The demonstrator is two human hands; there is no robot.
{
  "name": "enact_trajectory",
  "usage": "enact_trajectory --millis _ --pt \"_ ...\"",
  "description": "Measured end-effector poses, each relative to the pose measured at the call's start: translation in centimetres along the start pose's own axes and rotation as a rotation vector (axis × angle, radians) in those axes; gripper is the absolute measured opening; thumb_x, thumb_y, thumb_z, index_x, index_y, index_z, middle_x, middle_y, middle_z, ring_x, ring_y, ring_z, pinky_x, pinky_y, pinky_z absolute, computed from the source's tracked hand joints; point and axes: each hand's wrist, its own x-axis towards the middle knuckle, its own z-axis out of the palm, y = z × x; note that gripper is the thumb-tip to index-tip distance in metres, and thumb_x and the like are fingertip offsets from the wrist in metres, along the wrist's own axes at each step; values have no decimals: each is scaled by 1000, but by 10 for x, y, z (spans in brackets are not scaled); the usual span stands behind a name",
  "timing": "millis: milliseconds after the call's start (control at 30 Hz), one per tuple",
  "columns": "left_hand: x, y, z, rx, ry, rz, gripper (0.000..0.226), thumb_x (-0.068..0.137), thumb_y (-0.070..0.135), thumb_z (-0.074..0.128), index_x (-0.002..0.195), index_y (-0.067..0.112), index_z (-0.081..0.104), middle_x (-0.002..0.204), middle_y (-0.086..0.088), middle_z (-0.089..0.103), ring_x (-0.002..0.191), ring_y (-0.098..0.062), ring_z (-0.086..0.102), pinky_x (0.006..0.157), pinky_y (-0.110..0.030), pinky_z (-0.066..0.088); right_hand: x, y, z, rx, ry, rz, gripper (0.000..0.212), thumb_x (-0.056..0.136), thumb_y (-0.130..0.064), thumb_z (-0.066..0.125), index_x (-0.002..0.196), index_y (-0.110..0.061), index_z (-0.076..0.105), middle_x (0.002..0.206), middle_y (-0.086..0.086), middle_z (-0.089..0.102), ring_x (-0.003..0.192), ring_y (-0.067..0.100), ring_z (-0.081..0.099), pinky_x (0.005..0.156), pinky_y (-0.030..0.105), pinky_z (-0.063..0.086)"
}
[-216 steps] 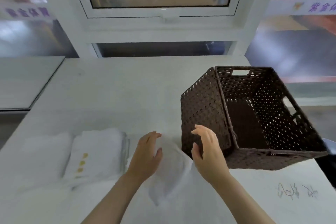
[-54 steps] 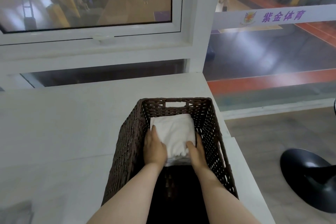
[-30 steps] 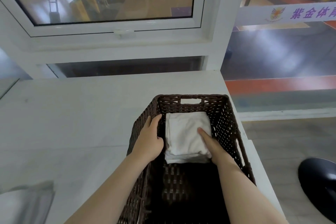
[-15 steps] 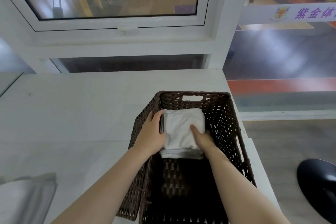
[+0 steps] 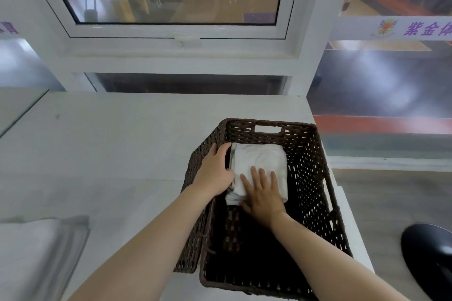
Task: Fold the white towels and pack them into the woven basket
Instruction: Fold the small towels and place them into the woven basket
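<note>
The basket (image 5: 315,178) stands at the right edge of the desk (image 5: 110,154), toward its near side, with its handle cut-out at the far wall. A folded towel (image 5: 259,161) lies on the basket's floor against the far wall, closer to the left wall than the right; the near half of the floor is bare dark weave.

The right hand (image 5: 263,193) lies flat on the towel's near part, its fingers (image 5: 254,175) straight and slightly spread, pressing down on the cloth. The left hand (image 5: 215,171) sits at the basket's left wall beside the towel, fingers together and bent over the rim, fingertips toward the far left corner; whether they grip the rim or only rest there I cannot tell.

At the near left corner of the desk lies a stack of towels (image 5: 36,256), blurred and partly out of view. On the floor to the right of the desk, a black round base (image 5: 430,256) shows at the edge.
</note>
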Motion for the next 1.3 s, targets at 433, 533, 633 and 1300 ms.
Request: enact_trajectory --millis 433,533,633,1300 --pt "-22 -5 -9 -218 7 45 71 90 14 48 154 32 23 162 7 19 150 -12 14 119 -30 15 -19 8 -53 305 -74 73 73 97 -56 36 156 -31 0 164 7 -6 151 27 -6 121 48 -7" --pt "-47 -18 -14 -242 -4 95 65 96 18 50 155 27 24 159 13 24 146 -5 21 112 -18 15 -37 -6 -78 449 58 197 75 98 -48 41 157 -28 0 164 10 1 151 28 -2 121 46 -4" --pt "-75 -47 -23 -239 -20 101 54 101 32 48 152 27 31 157 10 29 144 -5 25 115 -20 18 -55 -29 -109 585 181 221 72 99 -41 44 157 -25 4 164 8 4 151 26 -1 122 43 -1" --pt "-281 -351 -177 -136 377 -269 50 98 15 51 145 29 39 158 9 22 149 -11 7 121 -33 14 -51 -360 -124 712 -18 -255 66 100 -33 43 155 -34 7 163 -8 0 149 14 -2 122 33 7"
